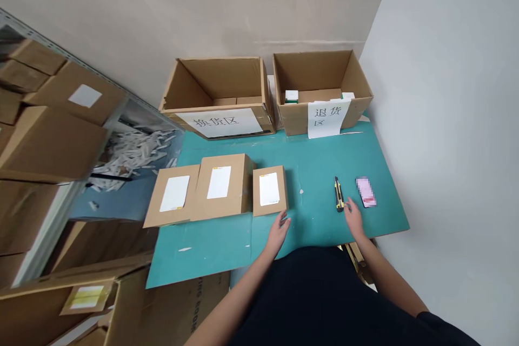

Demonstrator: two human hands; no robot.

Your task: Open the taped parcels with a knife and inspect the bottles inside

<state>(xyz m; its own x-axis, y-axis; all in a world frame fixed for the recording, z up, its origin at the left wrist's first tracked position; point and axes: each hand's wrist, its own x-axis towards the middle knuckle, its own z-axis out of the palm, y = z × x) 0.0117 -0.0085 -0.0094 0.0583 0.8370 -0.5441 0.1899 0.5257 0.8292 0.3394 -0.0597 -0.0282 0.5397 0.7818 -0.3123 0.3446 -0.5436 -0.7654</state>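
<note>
Where the right hand lies: the right hand [354, 216] rests on the desk [316, 157] near its front edge, fingertips just beside the near end of the utility knife [338, 194]; I cannot tell whether they touch it.
Right grip: open, fingers loosely spread, nothing held.
Utility knife: black and yellow, flat on the teal desk top, right of centre, its length pointing away from the person.
Left hand: the left hand [279, 230] is palm down at the front of the desk, fingertips at the near right corner of the small box [270, 190]; contact is too close to call.
Left grip: open, fingers slack, nothing held.
Small box: closed brown cardboard with a white label on top, standing on the desk left of centre.
Pink item: the pink item [366, 192], blurred, lies flat just right of the knife, apart from it and from the right hand.
Middle box: the middle box [222, 186] is larger, labelled white, and sits just left of the small box.
Flat box: the flat box [172, 195] lies against the middle box's left side, overhanging the desk's left edge.
Left carton: the left carton [219, 92] is open-topped, at the back of the desk, with a paper sign on its front.
Right carton: the right carton [322, 86] is open too, beside the left one, also signed; small white packs [291, 95] show inside.
Shelf: the shelf [48, 135] to the left holds stacked brown cartons.
</note>
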